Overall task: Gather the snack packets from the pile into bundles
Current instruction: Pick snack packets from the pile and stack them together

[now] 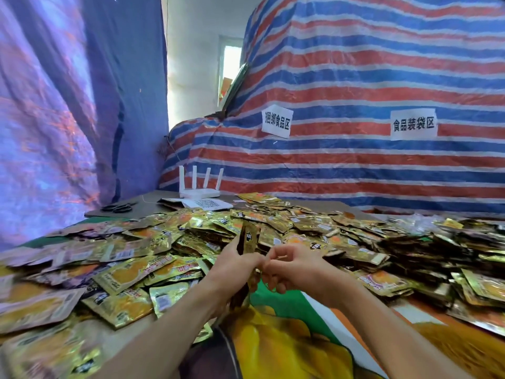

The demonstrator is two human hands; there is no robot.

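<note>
A wide pile of gold and orange snack packets (273, 231) covers the table. My left hand (235, 265) grips an upright stack of packets (247, 239), seen edge-on, at the front middle of the pile. Close beside it, my right hand (291, 266) has its fingers curled and touches the stack's right side near the middle. Whether the right fingers pinch a band or the packets is hidden. The lower end of the stack (240, 296) hangs below the left hand.
A white router (199, 191) with several antennas, a printed sheet (207, 204) and black scissors (117, 207) lie at the table's back left. A striped tarp (355, 105) with two paper signs rises behind. A colourful cloth (287, 332) lies at the front.
</note>
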